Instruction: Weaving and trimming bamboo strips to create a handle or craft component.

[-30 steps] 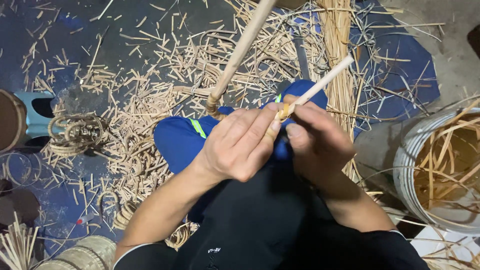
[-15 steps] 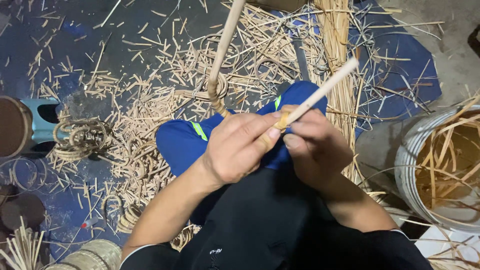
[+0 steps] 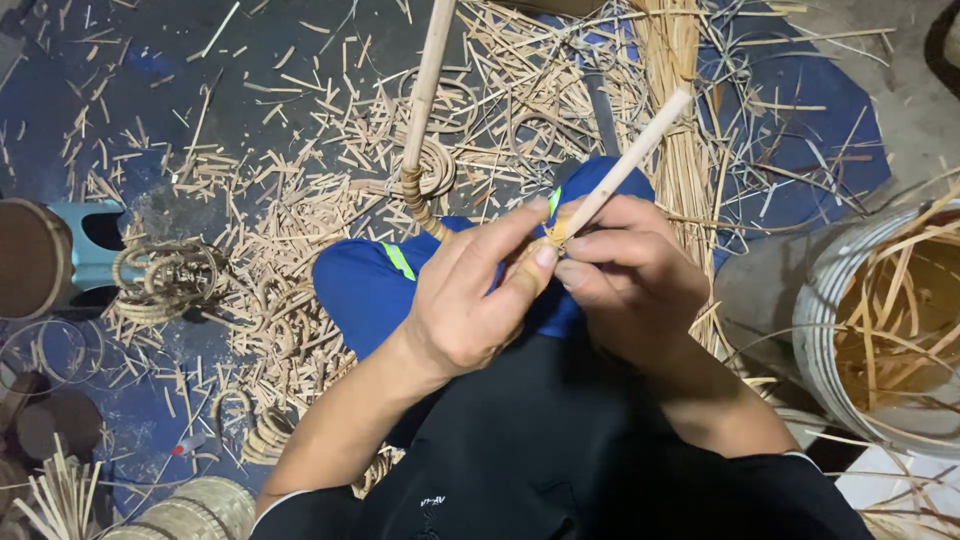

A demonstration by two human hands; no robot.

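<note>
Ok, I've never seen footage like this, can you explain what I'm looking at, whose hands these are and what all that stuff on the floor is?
This is one picture from a camera worn on a person's head, looking down at their own lap and hands. The left hand and right hand meet around the lower end of a pale cane stick, pinching a thin wrapped strip there. A second stick rises beside it, with a wound binding at its base. The floor is strewn with short cane offcuts and small coiled rings. At the right, a metal bucket holds loose cane strips.
</note>
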